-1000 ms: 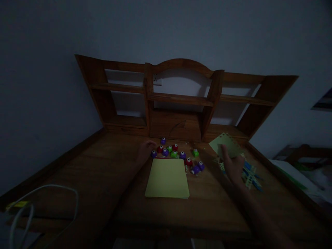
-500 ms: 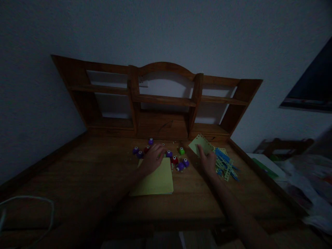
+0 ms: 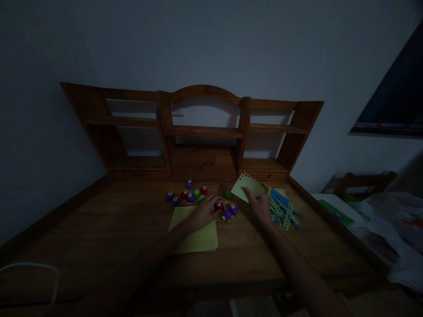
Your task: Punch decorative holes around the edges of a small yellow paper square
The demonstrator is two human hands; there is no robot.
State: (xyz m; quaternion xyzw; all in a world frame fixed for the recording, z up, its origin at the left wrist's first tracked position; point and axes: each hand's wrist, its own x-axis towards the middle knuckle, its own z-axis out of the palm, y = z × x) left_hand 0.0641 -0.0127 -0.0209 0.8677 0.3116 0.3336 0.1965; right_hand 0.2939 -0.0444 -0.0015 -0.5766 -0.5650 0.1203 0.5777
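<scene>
1. L hand [image 3: 203, 214], just below centre of frame, reaches over the yellow paper stack [image 3: 198, 240]. Fingers part-curled around a red punch [image 3: 218, 206] (looks like a craft punch); can't tell if they grip it or only hover.
2. R hand [image 3: 261, 208], right of centre, pinches a loose yellow sheet [image 3: 243, 188] btwn thumb (on top) & fingers, which are mostly hidden underneath. Sheet is tilted up, holes along its upper edge.
3. Other punches, approx. mid-frame: two purple punches [image 3: 230, 212] just right of the red one; green punch [image 3: 228, 194] near the sheet's left corner; mixed cluster [image 3: 191, 197] of purple, red & green above the stack.
4. Progress, my read: one edge of the held sheet is done; its lower part looks plain, tho the hand hides some. Stack top shows no holes where visible, so prob. untouched.
5. Also done, I'd say: perforated yellow strips [image 3: 288, 216] piled w/ blue strips [image 3: 280, 198], right of R hand. Pale paper bits lie around the punches.
6. Wooden shelf unit [image 3: 201, 132] stands behind, upper-mid frame.
</scene>
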